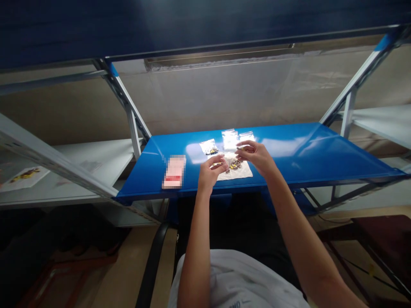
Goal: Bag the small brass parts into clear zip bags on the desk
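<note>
Left white shelf (pixel 105 156), black armrest (pixel 154 262)

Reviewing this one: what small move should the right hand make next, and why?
Probably shift the right hand slightly toward the left hand, which seems to hold a small clear bag. Yellow and dark pieces lie on the white sheet between them, and a filled bag beyond shows similar pieces. Whether the right hand pinches one is too small to tell.

The tabletop (pixel 289 164) looks smooth and glossy, the bags (pixel 230 139) shiny plastic, the white sheet (pixel 245 171) matt, the posts (pixel 130 101) metal.
</note>
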`<state>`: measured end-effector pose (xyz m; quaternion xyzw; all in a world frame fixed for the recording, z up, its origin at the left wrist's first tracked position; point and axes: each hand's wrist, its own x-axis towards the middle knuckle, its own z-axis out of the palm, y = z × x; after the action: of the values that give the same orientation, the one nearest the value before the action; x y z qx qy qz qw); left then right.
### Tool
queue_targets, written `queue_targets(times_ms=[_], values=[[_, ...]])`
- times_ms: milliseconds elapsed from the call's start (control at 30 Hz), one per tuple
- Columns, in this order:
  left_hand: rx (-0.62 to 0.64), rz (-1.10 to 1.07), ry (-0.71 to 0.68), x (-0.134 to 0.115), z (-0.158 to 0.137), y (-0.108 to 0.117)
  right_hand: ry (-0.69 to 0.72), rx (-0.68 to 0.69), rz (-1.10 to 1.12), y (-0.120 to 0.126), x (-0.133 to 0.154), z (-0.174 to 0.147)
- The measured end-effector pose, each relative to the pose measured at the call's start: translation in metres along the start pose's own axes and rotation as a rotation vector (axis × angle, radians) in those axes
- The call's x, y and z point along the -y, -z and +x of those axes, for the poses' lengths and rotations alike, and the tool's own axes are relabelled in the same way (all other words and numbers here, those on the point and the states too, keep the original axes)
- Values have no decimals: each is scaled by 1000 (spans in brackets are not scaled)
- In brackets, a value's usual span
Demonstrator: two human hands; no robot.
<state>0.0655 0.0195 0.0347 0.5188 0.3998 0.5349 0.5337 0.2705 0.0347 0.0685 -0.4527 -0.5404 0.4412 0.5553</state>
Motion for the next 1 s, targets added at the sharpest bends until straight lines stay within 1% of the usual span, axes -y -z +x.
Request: queue_targets(times_ms=[100, 200, 267, 333, 467, 567, 700, 767, 900, 1000], values=[[-83, 126, -29, -3, 18, 3, 81, 75, -149, 10, 15, 31], [-174, 303, -86, -4, 36, 11, 156, 148, -363, 12, 22, 53], [-171, 402, -110, -1, 46, 16, 216, 192, -511, 9, 22, 61], [-140, 479, -112, 3, 53, 20, 284, 235, -639, 3, 19, 66], [-112, 573, -90, 11, 58, 23, 443, 351, -804, -11, 13, 77], [-100, 613, -101, 16, 57, 23, 518, 455, -867, -21, 10, 88], [-174, 680, -109, 21, 53, 21, 532, 562, -871, -31, 7, 99], [-197, 720, -110, 22, 51, 20, 522, 589, -840, -34, 6, 99], [-200, 773, -130, 25, 47, 17, 496, 629, -775, -34, 5, 96], [-199, 784, -168, 29, 46, 17, 491, 629, -803, -32, 5, 94]])
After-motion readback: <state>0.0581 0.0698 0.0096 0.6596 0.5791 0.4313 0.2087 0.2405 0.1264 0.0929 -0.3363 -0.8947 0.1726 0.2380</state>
